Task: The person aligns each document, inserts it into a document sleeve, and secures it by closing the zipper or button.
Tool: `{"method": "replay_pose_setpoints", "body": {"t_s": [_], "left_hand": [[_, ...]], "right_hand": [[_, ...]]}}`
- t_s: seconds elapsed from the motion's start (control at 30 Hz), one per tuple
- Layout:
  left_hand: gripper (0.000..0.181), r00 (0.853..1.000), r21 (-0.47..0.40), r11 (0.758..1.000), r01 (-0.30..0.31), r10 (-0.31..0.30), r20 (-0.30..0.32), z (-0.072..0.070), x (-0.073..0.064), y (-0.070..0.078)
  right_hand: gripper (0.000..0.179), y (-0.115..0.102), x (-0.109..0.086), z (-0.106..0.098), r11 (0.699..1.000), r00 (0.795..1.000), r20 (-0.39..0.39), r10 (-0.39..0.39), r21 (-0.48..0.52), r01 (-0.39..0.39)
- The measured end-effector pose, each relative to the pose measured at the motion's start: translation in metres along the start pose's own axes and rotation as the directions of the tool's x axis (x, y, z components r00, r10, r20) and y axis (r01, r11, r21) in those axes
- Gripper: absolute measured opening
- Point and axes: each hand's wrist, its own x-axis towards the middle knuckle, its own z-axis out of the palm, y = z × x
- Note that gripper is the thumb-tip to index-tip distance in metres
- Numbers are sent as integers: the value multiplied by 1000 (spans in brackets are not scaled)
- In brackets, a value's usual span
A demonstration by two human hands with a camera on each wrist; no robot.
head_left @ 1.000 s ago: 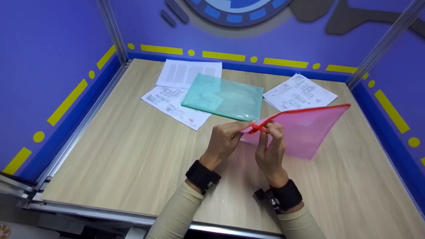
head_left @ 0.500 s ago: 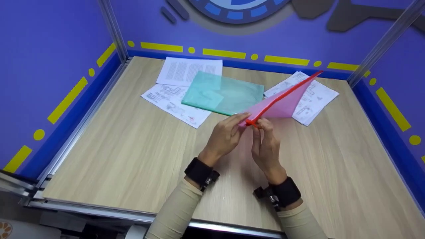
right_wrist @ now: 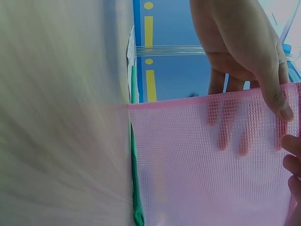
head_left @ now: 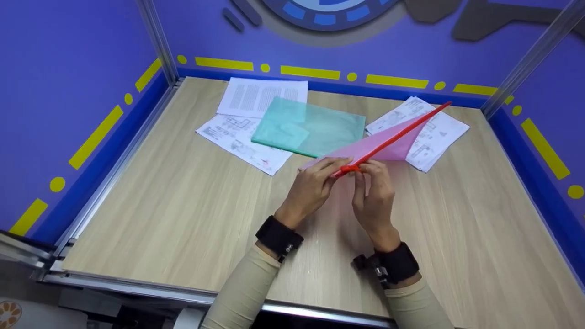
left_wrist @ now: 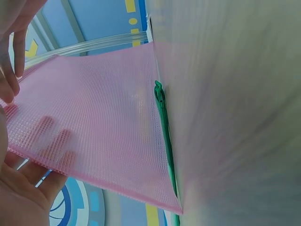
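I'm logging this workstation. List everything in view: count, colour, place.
Mesh pouch: one, pink, red zip, centre right
Left sheets: two, white, back left
Right sheets: number unclear, white, back right
Second pouch: one, green, overlapping left sheets
Table: one, light wood, beneath
Walls: three, purple, around table
Posts: two, silver, back corners
Undertable items: number unclear, mixed, lower left
Left hand, right hand: one each, bare, gripping mesh pouch
Straps: two, black, below hands
Sleeves: two, beige, bottom

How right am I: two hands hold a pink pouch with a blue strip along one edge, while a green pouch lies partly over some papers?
Almost: the head view shows a red strip, not a blue one, along that edge of the pink pouch. The left hand, right hand and green pouch are as you say.
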Motion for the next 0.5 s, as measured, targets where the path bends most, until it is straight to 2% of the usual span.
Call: {"method": "replay_pose_setpoints", "body": {"t_s": [0.3, 0.5], "left_hand": [[36, 1000, -8, 1000, -23, 23, 7, -1, 3, 0], [36, 1000, -2, 1000, -11, 11, 13, -1, 3, 1]], "right_hand": [[22, 3, 2, -1, 1000, 999, -38, -8, -22, 7], [32, 8, 2, -4, 999, 999, -39, 10, -47, -12]]}}
